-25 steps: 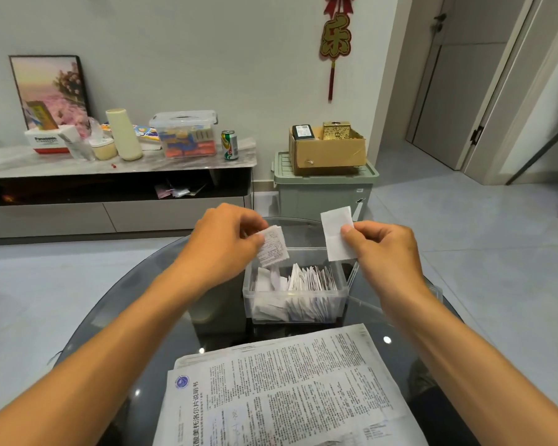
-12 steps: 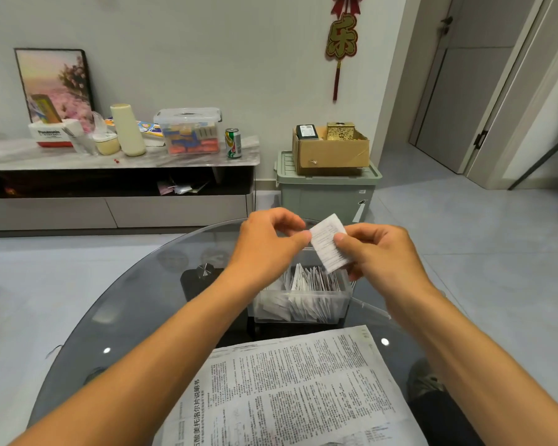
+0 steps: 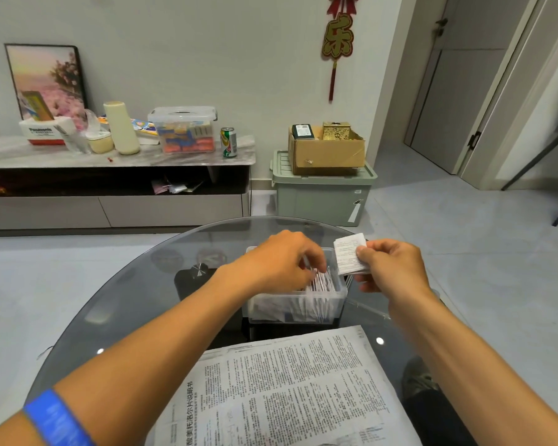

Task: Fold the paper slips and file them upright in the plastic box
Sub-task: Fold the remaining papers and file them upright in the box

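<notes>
A clear plastic box (image 3: 264,309) stands on the round glass table (image 3: 136,300), with several folded paper slips (image 3: 323,284) filed upright in its right half. My left hand (image 3: 281,262) reaches down into the box, its curled fingertips among the upright slips; whether it pinches one is hidden. My right hand (image 3: 393,265) hovers just above the box's right rim. Between thumb and fingers it pinches a folded white slip (image 3: 348,255) with printed text, held upright.
A large printed sheet (image 3: 287,391) lies on the table in front of the box, near me. Beyond the table are a low cabinet (image 3: 110,207) with clutter on top and a green storage bin (image 3: 322,197) carrying a cardboard box.
One second ago each hand held a slip above the box. They then met over it. Now my left hand has dropped into the box and my right holds the folded slip alone.
</notes>
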Motion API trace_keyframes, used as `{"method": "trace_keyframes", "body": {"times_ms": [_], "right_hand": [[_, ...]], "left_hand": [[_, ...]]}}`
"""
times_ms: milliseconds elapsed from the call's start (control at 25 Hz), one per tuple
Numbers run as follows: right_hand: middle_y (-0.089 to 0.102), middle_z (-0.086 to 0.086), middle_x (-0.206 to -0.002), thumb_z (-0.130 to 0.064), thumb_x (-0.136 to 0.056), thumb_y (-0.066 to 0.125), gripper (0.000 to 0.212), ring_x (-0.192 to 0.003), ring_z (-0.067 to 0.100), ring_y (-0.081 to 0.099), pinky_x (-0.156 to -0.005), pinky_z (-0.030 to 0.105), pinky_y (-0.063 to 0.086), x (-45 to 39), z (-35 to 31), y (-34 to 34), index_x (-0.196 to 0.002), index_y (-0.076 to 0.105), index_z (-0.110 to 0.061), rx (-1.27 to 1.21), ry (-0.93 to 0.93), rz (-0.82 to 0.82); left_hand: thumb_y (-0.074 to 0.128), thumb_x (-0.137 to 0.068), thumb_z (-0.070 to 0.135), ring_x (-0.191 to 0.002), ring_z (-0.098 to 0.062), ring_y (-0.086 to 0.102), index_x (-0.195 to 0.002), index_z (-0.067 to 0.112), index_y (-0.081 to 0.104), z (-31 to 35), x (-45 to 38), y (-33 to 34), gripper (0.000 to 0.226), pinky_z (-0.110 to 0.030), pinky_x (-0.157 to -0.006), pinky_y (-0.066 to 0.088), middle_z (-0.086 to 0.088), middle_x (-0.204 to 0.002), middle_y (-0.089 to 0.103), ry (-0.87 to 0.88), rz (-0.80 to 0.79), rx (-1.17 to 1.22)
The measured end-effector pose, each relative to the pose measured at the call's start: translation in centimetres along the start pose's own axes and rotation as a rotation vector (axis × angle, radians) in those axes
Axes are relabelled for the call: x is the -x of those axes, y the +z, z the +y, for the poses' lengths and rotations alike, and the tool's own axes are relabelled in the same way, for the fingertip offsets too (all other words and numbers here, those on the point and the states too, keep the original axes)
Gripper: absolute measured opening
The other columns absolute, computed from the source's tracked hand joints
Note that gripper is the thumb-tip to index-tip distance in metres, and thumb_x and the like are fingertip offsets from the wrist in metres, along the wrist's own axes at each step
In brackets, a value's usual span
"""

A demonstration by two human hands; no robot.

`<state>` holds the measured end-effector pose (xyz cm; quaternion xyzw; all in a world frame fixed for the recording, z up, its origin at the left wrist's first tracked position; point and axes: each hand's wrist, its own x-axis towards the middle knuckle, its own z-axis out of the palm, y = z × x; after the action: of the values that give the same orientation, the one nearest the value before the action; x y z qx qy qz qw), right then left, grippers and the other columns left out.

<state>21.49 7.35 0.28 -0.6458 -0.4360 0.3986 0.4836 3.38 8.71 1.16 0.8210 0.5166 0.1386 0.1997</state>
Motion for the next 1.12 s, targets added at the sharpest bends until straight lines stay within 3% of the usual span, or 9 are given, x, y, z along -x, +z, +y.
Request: {"method": "trace_keyframes", "body": {"times_ms": [160, 320, 480, 600, 720, 800, 920, 1040, 1120], "right_hand": [[0.069, 0.008, -0.07, -0.008, -0.094, 0.061, 0.007, -0.053, 0.019, 0.058, -0.05, 0.029, 0.053, -0.1, 0.2, -0.1, -0.088, 0.064, -0.01, -0.08, 0.062, -0.003], [0.069, 0.01, -0.072, -0.007, -0.093, 0.061, 0.008, -0.05, 0.019, 0.058, -0.05, 0.03, 0.054, -0.2, 0.1, 0.0, -0.086, 0.064, -0.011, -0.09, 0.064, -0.001], [0.071, 0.009, -0.073, -0.009, -0.092, 0.063, 0.008, -0.051, 0.018, 0.06, -0.048, 0.029, 0.05, -0.2, 0.0, 0.0, -0.085, 0.066, -0.012, -0.022, 0.005, 0.009], [0.07, 0.005, -0.066, -0.013, -0.085, 0.069, 0.012, -0.054, 0.021, 0.064, -0.053, 0.036, 0.055, 0.3, -0.4, 0.0, -0.073, 0.068, -0.015, 0.176, -0.223, 0.071], [0.066, 0.002, -0.064, -0.017, -0.08, 0.068, 0.015, -0.064, 0.025, 0.062, -0.059, 0.034, 0.051, 1.2, -0.9, 1.2, -0.066, 0.064, -0.015, 0.595, -0.521, 0.111], [0.063, 0.006, -0.071, -0.017, -0.08, 0.061, 0.012, -0.071, 0.032, 0.058, -0.059, 0.034, 0.046, 1.9, -1.3, 2.3, -0.069, 0.06, -0.013, 0.821, -0.548, 0.022], [0.058, 0.009, -0.075, -0.018, -0.081, 0.055, 0.012, -0.076, 0.036, 0.053, -0.062, 0.035, 0.043, 2.7, -2.4, 2.8, -0.077, 0.06, -0.008, 0.972, -0.534, -0.075], [0.052, 0.007, -0.08, -0.027, -0.086, 0.058, 0.018, -0.079, 0.033, 0.048, -0.065, 0.033, 0.04, 3.1, -3.3, 2.4, -0.082, 0.059, -0.009, 1.05, -0.499, -0.127], [0.046, 0.005, -0.08, -0.028, -0.087, 0.058, 0.02, -0.08, 0.032, 0.045, -0.066, 0.032, 0.037, 2.9, -3.5, 2.7, -0.078, 0.051, -0.011, 1.12, -0.458, -0.176]], "left_hand": [[0.045, -0.083, -0.002, -0.106, -0.011, 0.061, -0.115, 0.028, 0.073, -0.1, -0.8, 0.5, 0.052, -0.032, -0.09, 0.049, 0.011, -0.124, 0.068, 0.193, -0.174, -0.1], [0.045, -0.092, 0.006, -0.11, -0.013, 0.053, -0.12, 0.026, 0.071, -0.4, -1.0, 0.8, 0.043, -0.028, -0.088, 0.039, 0.005, -0.125, 0.057, 0.256, -0.21, -0.253], [0.044, -0.095, 0.013, -0.111, -0.017, 0.054, -0.112, 0.022, 0.074, -0.7, -1.1, 1.3, 0.035, -0.038, -0.092, 0.045, 0.007, -0.129, 0.057, 0.266, -0.172, -0.306], [0.044, -0.093, 0.015, -0.11, -0.016, 0.058, -0.114, 0.024, 0.072, -0.9, -1.0, 1.4, 0.036, -0.037, -0.094, 0.048, 0.009, -0.123, 0.068, 0.226, -0.167, -0.285], [0.045, -0.092, 0.015, -0.106, -0.015, 0.061, -0.114, 0.023, 0.072, -1.0, -0.8, 1.4, 0.035, -0.036, -0.093, 0.049, 0.007, -0.117, 0.071, 0.217, -0.136, -0.239], [0.047, -0.091, 0.014, -0.097, -0.016, 0.062, -0.106, 0.021, 0.074, -1.1, -0.6, 1.6, 0.032, -0.033, -0.088, 0.05, 0.005, -0.109, 0.073, 0.207, -0.131, -0.219], [0.047, -0.089, 0.015, -0.078, -0.012, 0.055, -0.098, 0.024, 0.075, -1.4, -0.3, 1.4, 0.03, -0.032, -0.077, 0.049, 0.006, -0.097, 0.074, 0.18, -0.11, -0.176], [0.046, -0.089, 0.018, -0.078, -0.008, 0.053, -0.107, 0.031, 0.073, -1.9, -0.1, 1.4, 0.035, -0.027, -0.07, 0.04, 0.011, -0.1, 0.073, 0.161, -0.07, -0.169], [0.045, -0.09, 0.019, -0.078, -0.008, 0.054, -0.108, 0.032, 0.073, -2.0, 0.1, 1.4, 0.036, -0.029, -0.071, 0.044, 0.012, -0.097, 0.073, 0.156, -0.07, -0.162]]}}
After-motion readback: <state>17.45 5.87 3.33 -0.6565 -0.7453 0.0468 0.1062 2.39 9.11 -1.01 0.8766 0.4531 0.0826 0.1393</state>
